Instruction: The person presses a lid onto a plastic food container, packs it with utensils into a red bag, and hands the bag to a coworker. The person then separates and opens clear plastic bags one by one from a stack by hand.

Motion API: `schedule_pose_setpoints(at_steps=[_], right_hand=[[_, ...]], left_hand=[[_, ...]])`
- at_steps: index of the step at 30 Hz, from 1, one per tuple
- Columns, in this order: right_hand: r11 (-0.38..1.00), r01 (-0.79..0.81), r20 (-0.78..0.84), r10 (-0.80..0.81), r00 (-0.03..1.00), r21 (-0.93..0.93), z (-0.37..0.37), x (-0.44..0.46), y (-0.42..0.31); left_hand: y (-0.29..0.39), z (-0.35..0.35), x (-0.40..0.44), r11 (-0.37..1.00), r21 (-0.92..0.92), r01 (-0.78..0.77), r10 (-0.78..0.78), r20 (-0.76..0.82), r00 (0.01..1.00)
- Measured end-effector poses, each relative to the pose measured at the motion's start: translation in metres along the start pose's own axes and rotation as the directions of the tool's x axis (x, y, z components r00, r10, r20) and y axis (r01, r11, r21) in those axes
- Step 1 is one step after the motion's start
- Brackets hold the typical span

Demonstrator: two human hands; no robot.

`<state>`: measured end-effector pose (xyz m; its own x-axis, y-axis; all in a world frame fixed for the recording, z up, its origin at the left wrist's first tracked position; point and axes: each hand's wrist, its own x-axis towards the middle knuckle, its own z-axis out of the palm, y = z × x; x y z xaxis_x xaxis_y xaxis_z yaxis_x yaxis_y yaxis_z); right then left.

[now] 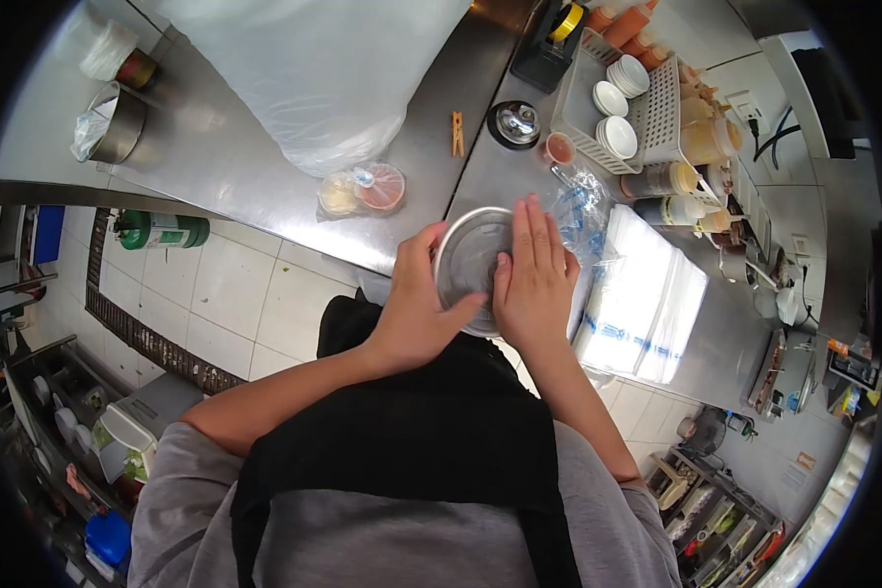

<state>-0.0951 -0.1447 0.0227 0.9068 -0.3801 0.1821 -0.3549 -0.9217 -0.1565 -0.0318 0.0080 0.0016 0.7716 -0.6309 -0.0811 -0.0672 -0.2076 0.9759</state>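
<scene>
Close in front of my body is a round bowl with a clear lid [472, 257] and a pale rim. My left hand [419, 299] grips its left side, the thumb lying across the lid and the fingers around the rim. My right hand [539, 269] lies flat against the right part of the lid, fingers stretched out and thumb a little apart. The bowl's contents cannot be made out. Beyond it on the steel counter rests a small tied plastic bag [363, 189] with sauce cups inside.
A large white plastic bag [314, 78] fills the counter's far side. A clothespin [458, 134] and call bell [514, 124] lie beyond the bowl. At right are a stack of plastic bags [642, 294], a basket [583, 83] with small white dishes, and sauce bottles [657, 180].
</scene>
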Motion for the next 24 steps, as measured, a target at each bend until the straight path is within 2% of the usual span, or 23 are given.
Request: schedule_pose_setpoints(at_steps=[1,2,3,4,5,6,7,8,9,10,11,12,13,14,15,16,19,24], right_hand=[[0.995,0.084,0.068,-0.081,0.994,-0.043,-0.006,0.003,0.0],[0.982,0.175,0.139,-0.163,0.977,-0.078,-0.01,0.005,0.0],[0.979,0.185,0.139,-0.173,0.975,-0.08,-0.012,0.007,0.002],[0.972,0.225,0.157,-0.213,0.964,-0.065,-0.014,0.01,0.005],[0.963,0.265,0.174,-0.252,0.952,-0.05,-0.016,0.013,0.007],[0.976,0.214,0.111,-0.218,0.97,0.045,-0.012,0.016,0.008],[0.974,0.222,0.108,-0.225,0.968,0.043,-0.012,0.017,0.007],[0.992,0.118,0.263,-0.125,0.957,0.043,-0.011,0.018,0.006],[1.0,0.015,0.411,-0.024,0.911,0.027,-0.01,0.019,0.006],[0.999,0.023,0.41,-0.032,0.911,0.028,-0.006,0.016,0.007],[0.988,0.01,0.263,-0.051,0.963,0.155,0.002,0.01,0.008],[0.96,0.012,0.114,-0.046,0.992,0.281,0.004,0.008,0.002],[0.958,0.006,0.124,-0.043,0.991,0.287,0.005,0.009,-0.003],[0.904,0.046,0.077,-0.087,0.993,0.426,0.002,0.013,-0.01],[0.83,0.09,0.021,-0.122,0.992,0.551,0.0,0.016,-0.014],[0.829,0.085,0.025,-0.119,0.993,0.552,0.001,0.015,-0.014],[0.809,0.04,0.075,-0.103,0.992,0.587,0.007,0.016,-0.015],[0.856,0.14,-0.023,-0.149,0.989,0.497,0.012,0.014,-0.012]], left_hand=[[0.0,-0.004,0.003,1.0,-0.008,-0.002,0.002,-0.004,1.0],[-0.001,-0.01,0.009,0.995,0.04,-0.089,0.086,0.075,0.993],[-0.001,-0.016,0.018,0.98,0.084,-0.18,0.166,0.156,0.974],[0.001,-0.024,0.034,0.98,0.084,-0.182,0.169,0.145,0.975],[0.003,-0.033,0.054,0.995,0.015,-0.103,0.095,0.283,0.954],[0.005,-0.039,0.063,0.999,-0.043,-0.014,0.031,0.42,0.907],[0.005,-0.035,0.063,0.999,-0.046,-0.018,0.035,0.413,0.91],[0.005,-0.027,0.06,0.996,0.005,-0.092,0.089,0.197,0.976],[0.006,-0.022,0.056,0.986,0.071,-0.15,0.152,-0.027,0.988],[0.004,-0.023,0.048,0.983,0.121,-0.14,0.146,-0.043,0.988],[0.0,-0.023,0.041,0.983,0.124,-0.138,0.144,-0.045,0.988],[-0.005,-0.023,0.034,0.999,-0.044,-0.021,0.02,-0.027,0.999],[-0.009,-0.022,0.029,0.973,-0.207,0.107,-0.107,0.011,0.994],[-0.013,-0.021,0.024,0.971,-0.205,0.122,-0.121,0.017,0.993],[-0.015,-0.018,0.022,0.968,-0.242,0.066,-0.073,-0.022,0.997],[-0.015,-0.017,0.021,0.961,-0.277,0.002,-0.021,-0.066,0.998],[-0.014,-0.023,0.018,0.966,-0.249,0.066,-0.068,0.0,0.998],[-0.009,-0.022,0.021,0.96,-0.263,0.098,-0.097,0.018,0.995]])
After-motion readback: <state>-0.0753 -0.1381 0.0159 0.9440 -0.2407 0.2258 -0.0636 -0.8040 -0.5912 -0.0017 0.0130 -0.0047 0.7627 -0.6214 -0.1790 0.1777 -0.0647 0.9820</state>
